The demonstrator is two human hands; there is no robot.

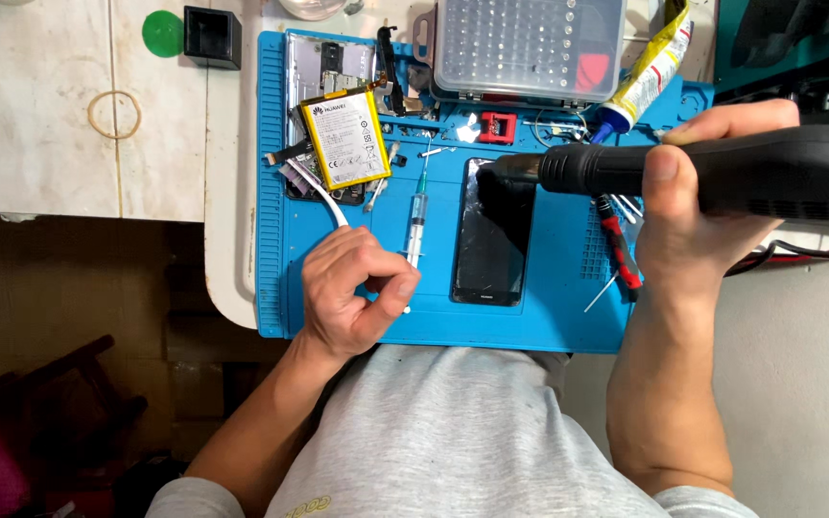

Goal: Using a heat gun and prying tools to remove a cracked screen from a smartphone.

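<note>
Your right hand [693,206] wraps the black heat gun [722,173], nozzle aimed at the phone [491,249] mid-frame on the blue mat [558,317] to warm it; your left hand [352,293] pinches a white tool [323,197], kept ready

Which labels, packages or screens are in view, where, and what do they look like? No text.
Phone screen: mat centre, dark rectangle, unlit, under the black hot-air tool in the right hand.
Battery label: mat's upper left, white rectangle, yellow edge.
Glue tube: top right, yellow-white, blue cap.
Bit case: top centre, clear plastic box.
</note>
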